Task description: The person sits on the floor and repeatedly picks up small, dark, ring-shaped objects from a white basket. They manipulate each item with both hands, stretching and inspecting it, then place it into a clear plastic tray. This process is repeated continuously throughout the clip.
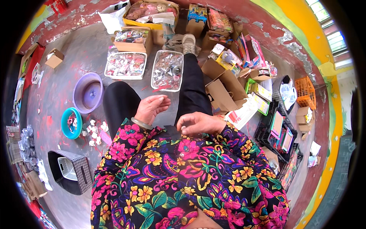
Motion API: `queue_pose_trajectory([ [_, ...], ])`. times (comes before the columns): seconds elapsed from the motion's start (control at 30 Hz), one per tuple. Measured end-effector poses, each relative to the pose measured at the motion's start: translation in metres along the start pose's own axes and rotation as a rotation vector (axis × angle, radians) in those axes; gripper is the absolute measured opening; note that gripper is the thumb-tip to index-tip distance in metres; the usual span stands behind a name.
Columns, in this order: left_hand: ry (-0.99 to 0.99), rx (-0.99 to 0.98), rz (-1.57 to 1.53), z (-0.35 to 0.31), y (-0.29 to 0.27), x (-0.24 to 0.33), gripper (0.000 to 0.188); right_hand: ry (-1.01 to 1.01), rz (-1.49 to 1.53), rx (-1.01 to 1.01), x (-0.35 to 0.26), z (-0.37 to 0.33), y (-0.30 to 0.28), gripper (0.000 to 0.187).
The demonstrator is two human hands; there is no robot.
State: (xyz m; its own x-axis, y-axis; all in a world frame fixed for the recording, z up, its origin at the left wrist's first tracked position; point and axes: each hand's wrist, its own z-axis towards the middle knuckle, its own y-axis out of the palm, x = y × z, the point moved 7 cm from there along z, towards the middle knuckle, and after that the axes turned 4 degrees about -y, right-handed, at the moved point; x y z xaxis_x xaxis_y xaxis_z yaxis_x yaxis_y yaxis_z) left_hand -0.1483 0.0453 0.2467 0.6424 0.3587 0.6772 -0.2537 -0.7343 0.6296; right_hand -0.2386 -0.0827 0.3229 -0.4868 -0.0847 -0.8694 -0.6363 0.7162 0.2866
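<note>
My left hand (151, 109), with a pale bangle at the wrist, is raised above my lap. Its fingers are curled in and the thumb lies close to them; whatever they may hold cannot be made out. Lower and to the right, my right hand (201, 123) has its fingers bent and drawn together, and their inner side is hidden. A dark grey piece (171, 132) shows between the hands over my lap. Beyond them stand two white baskets: the right one (153, 81) holds small clear-wrapped items, the left one (106, 73) similar small packets. Red strips (162, 88) show by the right basket's near edge.
On the left are a purple basin (78, 95), a teal basin (65, 131), white pieces (92, 132) and a checked bin (82, 173). Filled cartons (131, 46) line the far wall. To the right are an opened carton (225, 95), black crates (263, 128) and an orange crate (305, 91).
</note>
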Motion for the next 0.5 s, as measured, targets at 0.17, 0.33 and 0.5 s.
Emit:
queue_pose_trajectory([
  [0.17,-0.037,0.033,0.064,0.002,-0.002,-0.005,0.022,0.01,0.147,0.17,-0.003,-0.009,-0.012,0.018],
  [0.33,-0.131,0.082,0.153,0.0,0.002,-0.01,0.022,-0.161,0.116,0.243,-0.017,-0.005,-0.03,0.024],
  [0.5,-0.171,0.08,0.216,-0.001,0.001,-0.014,0.023,-0.187,0.04,0.295,-0.018,0.004,-0.045,0.023],
])
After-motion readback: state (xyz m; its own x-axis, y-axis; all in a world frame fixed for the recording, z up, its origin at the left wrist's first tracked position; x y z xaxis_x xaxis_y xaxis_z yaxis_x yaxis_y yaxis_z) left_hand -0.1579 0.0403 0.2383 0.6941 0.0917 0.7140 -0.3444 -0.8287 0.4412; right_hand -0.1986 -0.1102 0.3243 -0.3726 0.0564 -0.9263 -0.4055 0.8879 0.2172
